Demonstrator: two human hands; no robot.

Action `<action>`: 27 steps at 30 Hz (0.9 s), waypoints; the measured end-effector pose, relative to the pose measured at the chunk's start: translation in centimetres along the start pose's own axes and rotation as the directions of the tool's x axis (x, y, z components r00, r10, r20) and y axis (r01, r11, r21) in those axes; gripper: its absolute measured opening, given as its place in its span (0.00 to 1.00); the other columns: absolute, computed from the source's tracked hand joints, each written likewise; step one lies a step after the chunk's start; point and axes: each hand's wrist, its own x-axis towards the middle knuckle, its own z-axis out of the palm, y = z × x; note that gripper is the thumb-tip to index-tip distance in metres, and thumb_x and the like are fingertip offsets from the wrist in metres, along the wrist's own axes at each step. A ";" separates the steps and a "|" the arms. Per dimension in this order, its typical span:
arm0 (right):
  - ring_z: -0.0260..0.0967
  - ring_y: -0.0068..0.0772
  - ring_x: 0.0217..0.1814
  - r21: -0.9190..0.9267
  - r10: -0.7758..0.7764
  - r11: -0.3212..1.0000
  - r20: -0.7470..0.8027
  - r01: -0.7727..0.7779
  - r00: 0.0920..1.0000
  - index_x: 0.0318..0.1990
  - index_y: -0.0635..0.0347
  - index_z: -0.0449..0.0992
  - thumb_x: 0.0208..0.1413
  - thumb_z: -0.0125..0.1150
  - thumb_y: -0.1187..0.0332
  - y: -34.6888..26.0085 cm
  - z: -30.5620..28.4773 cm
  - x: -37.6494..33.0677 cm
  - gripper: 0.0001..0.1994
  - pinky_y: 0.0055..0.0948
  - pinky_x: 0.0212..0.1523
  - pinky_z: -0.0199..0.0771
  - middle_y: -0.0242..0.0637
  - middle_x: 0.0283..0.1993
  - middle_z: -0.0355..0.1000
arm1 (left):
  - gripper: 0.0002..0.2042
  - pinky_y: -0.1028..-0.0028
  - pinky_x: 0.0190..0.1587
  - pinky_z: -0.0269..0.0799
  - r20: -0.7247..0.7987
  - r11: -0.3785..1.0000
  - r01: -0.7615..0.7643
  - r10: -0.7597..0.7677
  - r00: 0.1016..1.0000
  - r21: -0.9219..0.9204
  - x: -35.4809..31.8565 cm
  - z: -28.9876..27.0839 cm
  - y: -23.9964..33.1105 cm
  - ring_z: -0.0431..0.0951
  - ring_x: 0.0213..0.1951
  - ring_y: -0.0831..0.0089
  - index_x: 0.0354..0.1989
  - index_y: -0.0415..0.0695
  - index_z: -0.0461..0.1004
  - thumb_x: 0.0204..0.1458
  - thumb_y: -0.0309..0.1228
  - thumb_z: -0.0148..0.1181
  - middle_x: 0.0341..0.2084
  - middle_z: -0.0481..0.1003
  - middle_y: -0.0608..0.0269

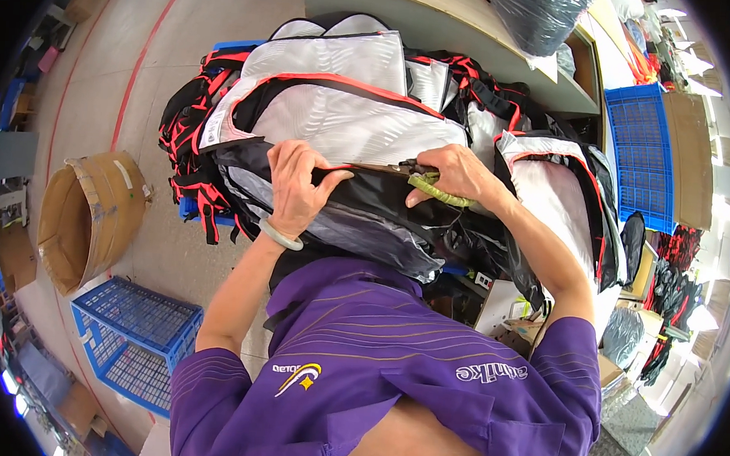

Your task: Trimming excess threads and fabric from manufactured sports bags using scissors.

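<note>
My right hand [457, 177] is closed round the yellow-green wrapped handle of a pair of scissors [423, 181]. The metal blades point left, toward my left hand [298, 180]. With thumb and fingers pinched, that hand grips the red-trimmed black edge of a sewn bag piece [367, 193]. The blade tips lie close to its thumb and along this edge. Beneath and beyond both hands is a heap of partly made bags with white quilted panels [332, 68], black fabric and red piping. One more white panel with red trim [553, 188] lies to the right of my right hand.
Black and red straps [206, 191] hang at the heap's left side. On the floor at left are a cardboard drum [127, 207] and a blue plastic crate [142, 307]. Another blue crate [637, 151] stands at right. A black plastic bag [541, 18] sits on the bench beyond.
</note>
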 end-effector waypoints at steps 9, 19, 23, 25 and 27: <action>0.67 0.45 0.28 0.524 0.226 0.844 -0.147 -0.118 0.963 0.36 0.65 0.65 0.42 0.71 0.64 -1.6 4.3 1.2 0.21 0.39 0.32 0.65 0.48 0.25 0.69 | 0.19 0.64 0.45 0.59 0.271 0.991 -0.013 0.050 0.961 -0.136 0.8 2.0 -1.4 0.71 0.36 0.66 0.21 0.45 0.69 0.36 0.46 0.70 0.22 0.71 0.67; 0.70 0.25 0.34 0.718 0.391 0.664 -0.099 -0.206 0.915 0.34 0.65 0.65 0.42 0.71 0.69 1.6 7.8 -4.3 0.18 0.27 0.39 0.69 0.37 0.31 0.74 | 0.12 0.76 0.24 0.58 0.830 0.823 0.529 -0.136 0.541 -0.210 3.7 -5.1 -9.8 0.62 0.20 0.80 0.25 0.36 0.74 0.39 0.31 0.68 0.14 0.66 0.68; 0.72 0.26 0.37 0.829 0.411 0.553 -0.181 -0.086 0.894 0.37 0.65 0.66 0.44 0.72 0.65 -1.5 6.5 -1.9 0.21 0.28 0.41 0.71 0.38 0.34 0.76 | 0.13 0.74 0.25 0.62 0.783 0.778 0.589 -0.220 0.582 -0.219 3.8 -5.1 -5.8 0.65 0.20 0.80 0.24 0.34 0.74 0.37 0.31 0.69 0.13 0.69 0.63; 0.73 0.27 0.37 0.855 0.304 0.512 -0.275 0.087 0.912 0.39 0.66 0.66 0.44 0.73 0.63 -3.7 6.4 1.3 0.22 0.29 0.42 0.71 0.39 0.34 0.76 | 0.13 0.73 0.26 0.64 0.782 0.815 0.550 -0.216 0.584 -0.186 4.5 -5.1 -3.7 0.67 0.20 0.79 0.25 0.33 0.75 0.37 0.30 0.69 0.14 0.70 0.61; 0.73 0.31 0.34 0.765 0.215 0.631 -0.333 0.130 0.918 0.39 0.67 0.66 0.44 0.72 0.64 -6.3 5.7 3.7 0.22 0.31 0.37 0.71 0.42 0.32 0.75 | 0.13 0.73 0.27 0.65 0.772 0.844 0.514 -0.226 0.595 -0.150 4.8 -4.9 -2.1 0.69 0.20 0.77 0.26 0.33 0.75 0.36 0.29 0.69 0.14 0.72 0.60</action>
